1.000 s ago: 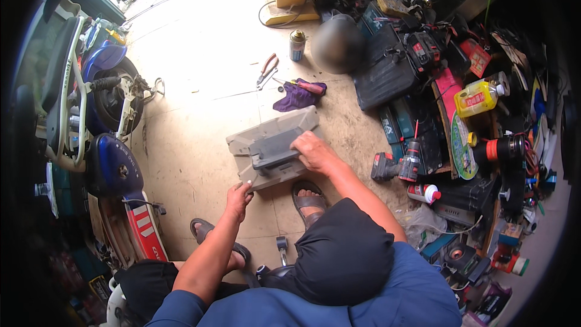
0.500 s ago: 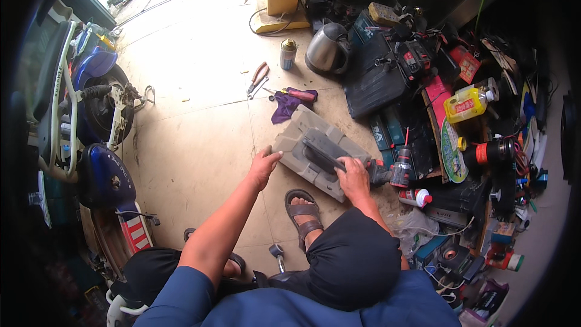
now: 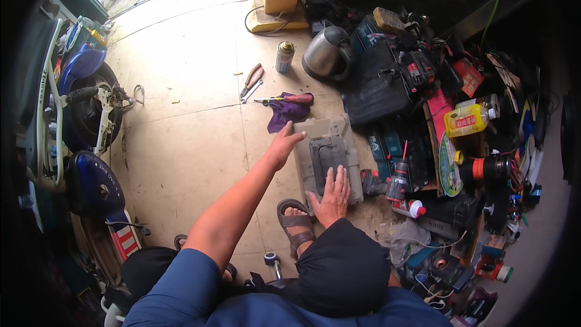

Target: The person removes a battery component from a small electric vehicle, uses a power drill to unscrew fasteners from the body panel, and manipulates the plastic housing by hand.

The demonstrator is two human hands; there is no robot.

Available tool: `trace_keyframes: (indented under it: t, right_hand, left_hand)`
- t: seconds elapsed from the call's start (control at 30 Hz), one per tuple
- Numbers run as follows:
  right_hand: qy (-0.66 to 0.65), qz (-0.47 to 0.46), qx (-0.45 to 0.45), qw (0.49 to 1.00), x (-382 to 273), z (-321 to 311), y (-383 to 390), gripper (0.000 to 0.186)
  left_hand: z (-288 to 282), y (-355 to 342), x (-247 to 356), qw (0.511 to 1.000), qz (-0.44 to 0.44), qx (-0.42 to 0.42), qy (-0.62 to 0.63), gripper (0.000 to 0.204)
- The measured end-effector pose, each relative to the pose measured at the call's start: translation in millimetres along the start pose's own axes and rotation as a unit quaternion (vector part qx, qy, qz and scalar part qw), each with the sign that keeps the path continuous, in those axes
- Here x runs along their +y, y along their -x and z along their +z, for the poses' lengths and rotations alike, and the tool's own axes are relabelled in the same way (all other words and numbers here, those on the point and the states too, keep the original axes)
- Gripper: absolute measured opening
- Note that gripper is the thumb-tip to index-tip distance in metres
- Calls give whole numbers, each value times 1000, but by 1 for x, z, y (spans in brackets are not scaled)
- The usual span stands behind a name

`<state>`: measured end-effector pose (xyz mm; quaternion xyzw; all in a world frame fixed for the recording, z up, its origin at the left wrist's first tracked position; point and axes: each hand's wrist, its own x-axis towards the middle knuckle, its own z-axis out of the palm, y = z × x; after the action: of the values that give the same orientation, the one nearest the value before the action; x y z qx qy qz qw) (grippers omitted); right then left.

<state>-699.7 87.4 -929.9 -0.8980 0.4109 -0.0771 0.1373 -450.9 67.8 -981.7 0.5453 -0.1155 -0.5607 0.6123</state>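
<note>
Case (image 3: 325,166), grey-beige rectangular plastic, on beige tiled floor (image 3: 181,157), long axis near-to-far. Left hand (image 3: 284,147) at its far-left edge — can't tell if gripping; right hand (image 3: 333,198) unclenched, palm down, over the near end.

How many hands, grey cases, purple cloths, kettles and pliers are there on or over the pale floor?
Hands (left hand, right hand): 2
Grey case: 1
Purple cloth: 1
Kettle: 1
Pliers: 1
Total: 6
</note>
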Motion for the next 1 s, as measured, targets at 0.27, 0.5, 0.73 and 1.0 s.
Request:
trace_keyframes:
  t: [0.27, 0.5, 0.73, 1.0]
  right_hand:
    - [111, -19, -35, 993, -6, 45, -9, 104]
    - [253, -42, 42, 966, 40, 77, -2, 65]
    - [1, -133, 52, 990, -60, 15, 7, 62]
    - [-216, -107, -133, 961, -98, -40, 62, 61]
  left_hand:
    - [-29, 91, 33, 909, -1, -36, -415, 88]
    - [-100, 191, 128, 794, 93, 67, -596, 57]
    - [-171, 380, 236, 663, 2, 256, -704, 37]
    - [-236, 516, 252, 657, 72, 276, -698, 46]
